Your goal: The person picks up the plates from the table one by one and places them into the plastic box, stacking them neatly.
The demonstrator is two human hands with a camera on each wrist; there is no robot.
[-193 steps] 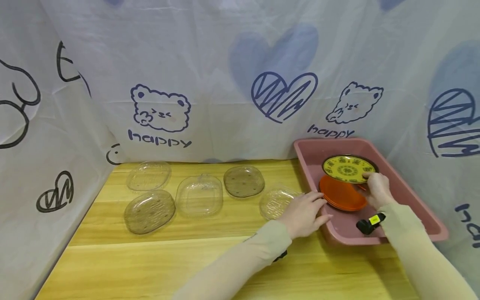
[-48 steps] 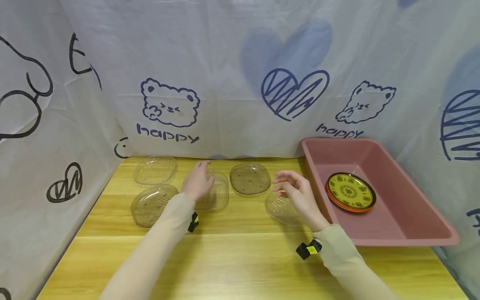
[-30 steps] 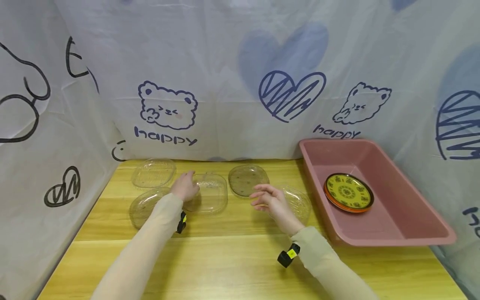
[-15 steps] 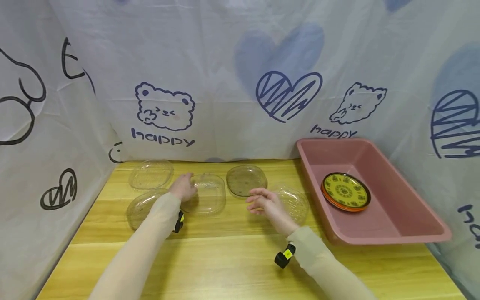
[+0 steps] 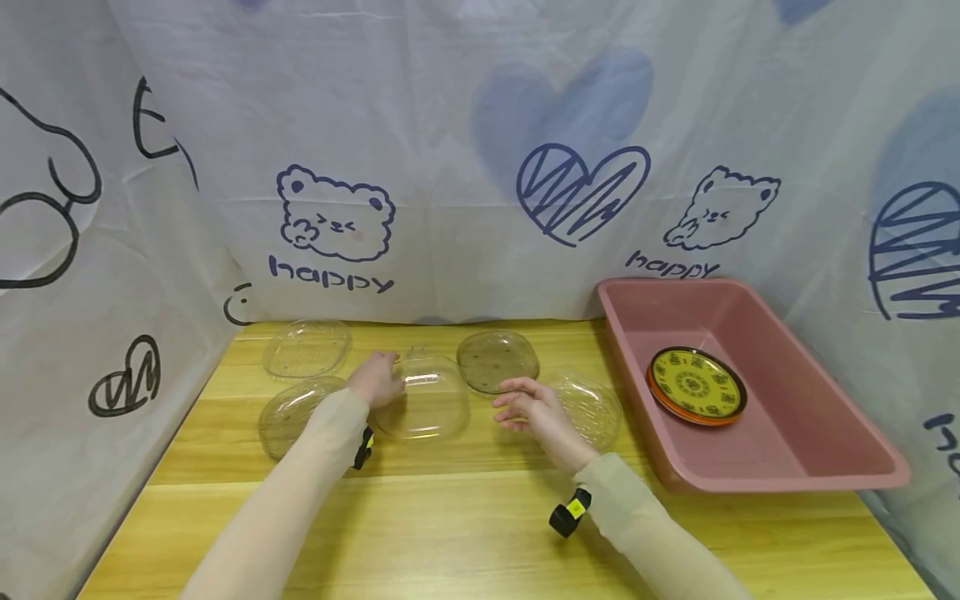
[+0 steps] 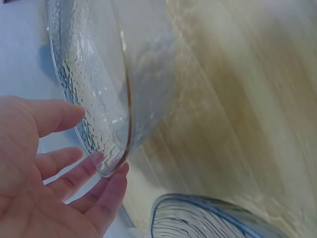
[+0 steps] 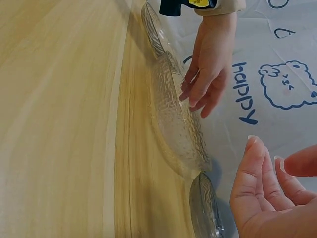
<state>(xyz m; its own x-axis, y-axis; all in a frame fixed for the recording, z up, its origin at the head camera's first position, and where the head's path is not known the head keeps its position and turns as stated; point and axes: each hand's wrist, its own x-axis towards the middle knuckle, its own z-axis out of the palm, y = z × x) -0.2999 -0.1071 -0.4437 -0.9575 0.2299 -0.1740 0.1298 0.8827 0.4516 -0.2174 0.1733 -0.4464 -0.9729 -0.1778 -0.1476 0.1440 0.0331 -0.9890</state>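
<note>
In the head view, my left hand (image 5: 377,380) grips the left rim of a clear rounded-square plate (image 5: 433,408). The left wrist view has the thumb near the rim of this textured clear plate (image 6: 99,94) and fingers against its lower edge. My right hand (image 5: 542,417) hovers right of it with loosely bent fingers and nothing in them. A brownish plate (image 5: 497,360) lies behind, between the hands. Partly under the right hand is another clear plate (image 5: 592,408). Left of the left hand are a brownish plate (image 5: 288,417) and a clear plate (image 5: 307,348).
A pink tub (image 5: 795,417) stands at the right. In it lies a yellow patterned plate (image 5: 693,383) with a dark rim, on top of orange plates (image 5: 678,410). White printed cloth (image 5: 450,167) hangs behind the wooden table (image 5: 465,525).
The yellow plate, earlier in my right hand, now lies on the orange plates. Both hands moved left to the clear plates. The middle clear plate has just risen slightly and shifted right and nearer.
</note>
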